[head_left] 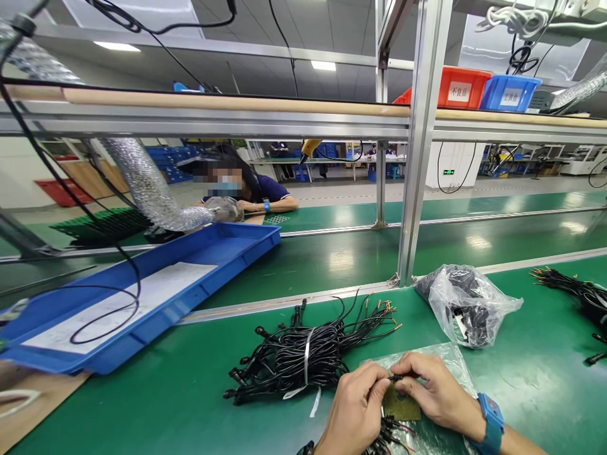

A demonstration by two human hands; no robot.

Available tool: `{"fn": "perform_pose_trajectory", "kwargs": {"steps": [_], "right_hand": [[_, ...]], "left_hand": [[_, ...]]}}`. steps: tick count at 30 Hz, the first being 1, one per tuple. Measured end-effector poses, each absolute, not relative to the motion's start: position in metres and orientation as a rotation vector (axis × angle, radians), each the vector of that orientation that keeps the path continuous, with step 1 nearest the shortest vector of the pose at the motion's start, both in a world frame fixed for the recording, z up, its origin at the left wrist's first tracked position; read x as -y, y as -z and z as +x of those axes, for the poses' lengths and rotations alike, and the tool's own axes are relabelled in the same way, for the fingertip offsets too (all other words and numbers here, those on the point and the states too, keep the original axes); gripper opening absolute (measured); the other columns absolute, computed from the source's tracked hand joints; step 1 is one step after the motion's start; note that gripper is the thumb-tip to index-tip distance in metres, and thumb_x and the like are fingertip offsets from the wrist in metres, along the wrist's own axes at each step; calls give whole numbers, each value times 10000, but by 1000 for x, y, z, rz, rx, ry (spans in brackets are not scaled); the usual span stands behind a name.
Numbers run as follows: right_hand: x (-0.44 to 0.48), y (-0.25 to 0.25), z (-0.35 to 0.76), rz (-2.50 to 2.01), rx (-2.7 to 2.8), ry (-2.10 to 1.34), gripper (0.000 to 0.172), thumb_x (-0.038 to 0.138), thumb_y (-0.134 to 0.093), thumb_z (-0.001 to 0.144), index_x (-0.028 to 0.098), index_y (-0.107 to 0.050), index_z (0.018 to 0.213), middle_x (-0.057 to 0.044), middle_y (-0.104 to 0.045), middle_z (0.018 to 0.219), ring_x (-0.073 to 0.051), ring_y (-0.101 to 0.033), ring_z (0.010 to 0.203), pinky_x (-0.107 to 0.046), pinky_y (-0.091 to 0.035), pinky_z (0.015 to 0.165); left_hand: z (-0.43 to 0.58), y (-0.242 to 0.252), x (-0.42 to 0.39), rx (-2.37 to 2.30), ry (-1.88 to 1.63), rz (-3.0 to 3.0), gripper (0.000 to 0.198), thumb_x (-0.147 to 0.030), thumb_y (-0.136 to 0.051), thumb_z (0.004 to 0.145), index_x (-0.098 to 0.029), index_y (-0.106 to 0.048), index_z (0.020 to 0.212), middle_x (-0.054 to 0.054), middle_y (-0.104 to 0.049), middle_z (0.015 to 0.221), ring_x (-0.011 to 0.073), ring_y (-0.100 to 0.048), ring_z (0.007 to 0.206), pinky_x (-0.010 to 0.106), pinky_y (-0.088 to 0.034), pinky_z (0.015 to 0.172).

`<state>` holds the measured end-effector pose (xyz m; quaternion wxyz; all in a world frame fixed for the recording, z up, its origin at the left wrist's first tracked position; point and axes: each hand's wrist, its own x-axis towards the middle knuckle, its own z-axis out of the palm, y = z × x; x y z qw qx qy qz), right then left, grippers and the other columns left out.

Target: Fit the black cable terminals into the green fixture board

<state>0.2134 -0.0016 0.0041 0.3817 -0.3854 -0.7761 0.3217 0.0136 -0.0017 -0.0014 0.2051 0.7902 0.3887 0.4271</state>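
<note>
Thumb and fingertips of my left hand [356,404] are closed on one end of a small black cable connector [395,378]. My right hand [437,393], with a blue wrist strap [491,417] behind it, pinches the other end. Fingers cover most of the connector. Beneath the hands, a yellowish-brown square piece [406,409] lies on a clear plastic bag [450,363]. Short black leads [389,436] with connectors and thin wire ends lie below, partly hidden by my left hand. To the left rests a tied bundle of black cables [294,357] with bare copper-coloured ends.
A clear bag of black parts [474,309] sits by the metal post [417,145]. More black cables [576,294] lie at far right. A long blue tray [190,297] holding a paper sheet stands at left. Across the bench, a person [275,193] leans beside a silver duct [142,183].
</note>
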Motion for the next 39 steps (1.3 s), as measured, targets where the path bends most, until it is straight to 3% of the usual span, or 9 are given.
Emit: {"fn": "perform_pose_trajectory", "kwargs": {"steps": [11, 19, 23, 27, 39], "right_hand": [[1, 6, 206, -865, 2138, -700, 233, 310, -465, 1049, 206, -668, 1006, -72, -709, 876, -208, -653, 797, -314, -490, 733], [1, -5, 212, -967, 2039, -780, 152, 285, -548, 1000, 198, -670, 1018, -64, -725, 902, -203, -666, 799, -300, -484, 724], [1, -4, 210, -958, 2015, -782, 127, 259, -553, 985, 194, -662, 979, -53, -714, 868, -191, -654, 768, -285, -470, 695], [2, 2, 206, -891, 2003, -758, 131, 246, -547, 994, 196, -662, 955, -40, -708, 840, -178, -644, 742, -273, -458, 679], [-2, 22, 206, -819, 2066, -612, 154, 237, -512, 1026, 194, -660, 1015, -49, -700, 840, -175, -639, 727, -267, -455, 667]], "left_hand": [[11, 9, 1, -1171, -1019, 2334, 329, -200, -435, 988, -221, -461, 660, -15, -551, 587, 147, -536, 541, 278, -333, 531], [6, -9, -2, -1084, -913, 2074, 189, -253, -483, 982, -202, -583, 830, 2, -638, 739, 149, -574, 663, 244, -377, 599], [9, -2, -4, -1123, -973, 2045, 295, -266, -483, 967, -193, -510, 683, -23, -531, 618, 125, -489, 589, 239, -313, 563], [10, 6, -4, -1119, -1019, 2040, 309, -257, -470, 961, -193, -470, 659, -31, -488, 602, 116, -453, 578, 235, -295, 554], [11, 6, -3, -1157, -974, 2108, 271, -210, -443, 950, -206, -451, 680, -17, -522, 622, 135, -496, 602, 246, -320, 583]]}}
